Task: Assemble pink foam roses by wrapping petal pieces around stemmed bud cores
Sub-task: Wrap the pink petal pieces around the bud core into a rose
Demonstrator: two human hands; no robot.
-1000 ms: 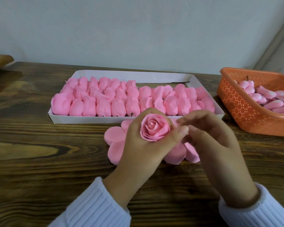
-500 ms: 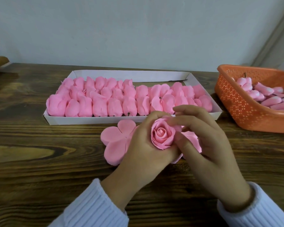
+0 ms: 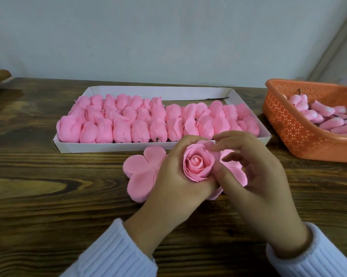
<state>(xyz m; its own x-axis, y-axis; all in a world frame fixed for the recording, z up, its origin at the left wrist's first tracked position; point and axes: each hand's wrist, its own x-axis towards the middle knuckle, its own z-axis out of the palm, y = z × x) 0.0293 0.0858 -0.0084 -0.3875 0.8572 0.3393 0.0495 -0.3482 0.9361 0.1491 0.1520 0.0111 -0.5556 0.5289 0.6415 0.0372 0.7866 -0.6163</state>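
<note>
The rose (image 3: pixel 197 165) sits in the left hand (image 3: pixel 174 188), fingers curled round it, bloom facing up, just in front of the tray (image 3: pixel 112 147). The right hand (image 3: pixel 258 186) pinches its outer petal on the right side with thumb and forefinger. Under both hands, flat petal pieces (image 3: pixel 142 170) lie on the wooden surface (image 3: pixel 48 216). The tray's packed with rows of finished roses (image 3: pixel 128 124), and an orange basket (image 3: pixel 292 132) off to the right holds buds (image 3: pixel 328 118).
</note>
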